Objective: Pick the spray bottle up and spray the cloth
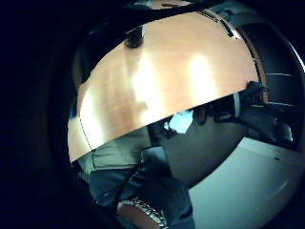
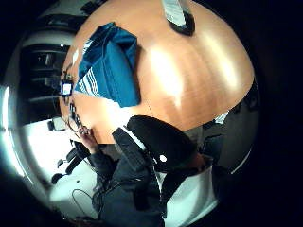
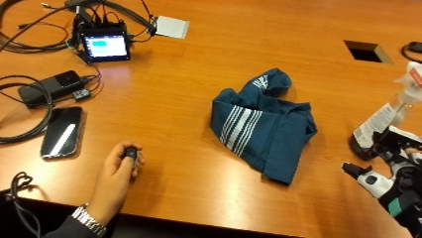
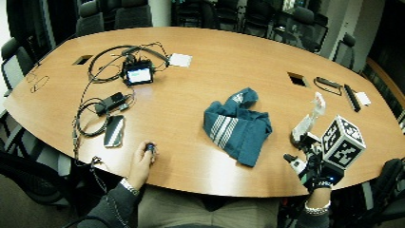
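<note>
The black-gloved right hand (image 3: 395, 173) hovers just beside the clear plastic spray bottle (image 3: 386, 116) standing near the wooden counter's (image 3: 198, 163) edge; its fingers' state cannot be told. Reaching is underway; next, grip the bottle, aim at the crumpled blue striped cloth (image 3: 264, 124).

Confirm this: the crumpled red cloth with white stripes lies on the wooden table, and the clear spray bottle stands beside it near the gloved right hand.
Wrong colour: the crumpled cloth with white stripes is blue, not red, as the outside view shows. It lies on the wooden table, with the clear spray bottle standing near the gloved right hand.
</note>
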### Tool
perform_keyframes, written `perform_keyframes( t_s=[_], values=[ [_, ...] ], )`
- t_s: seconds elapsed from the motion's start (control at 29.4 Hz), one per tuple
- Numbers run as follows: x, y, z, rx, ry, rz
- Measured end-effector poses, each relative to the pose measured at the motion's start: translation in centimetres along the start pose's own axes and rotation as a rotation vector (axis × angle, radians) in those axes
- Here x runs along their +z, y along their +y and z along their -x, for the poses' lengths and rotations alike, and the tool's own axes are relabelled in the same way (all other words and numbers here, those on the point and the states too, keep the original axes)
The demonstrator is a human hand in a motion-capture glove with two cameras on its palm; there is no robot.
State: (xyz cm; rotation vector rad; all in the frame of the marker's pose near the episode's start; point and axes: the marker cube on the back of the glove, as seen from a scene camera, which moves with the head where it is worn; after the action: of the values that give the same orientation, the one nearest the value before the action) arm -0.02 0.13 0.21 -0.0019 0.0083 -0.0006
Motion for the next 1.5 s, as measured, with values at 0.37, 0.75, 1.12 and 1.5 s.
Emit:
perform_keyframes(
  t_s=[0.37,0.75,1.12,1.5],
  values=[
    [0.5,0.1,1.0,-0.048,0.007,0.034],
    [1.4,-0.3,2.2,-0.049,0.007,0.036],
    [1.5,-2.8,2.0,0.0,-0.058,-0.043],
    [3.1,-10.6,-0.2,0.16,-0.45,-0.24]
  ],
)
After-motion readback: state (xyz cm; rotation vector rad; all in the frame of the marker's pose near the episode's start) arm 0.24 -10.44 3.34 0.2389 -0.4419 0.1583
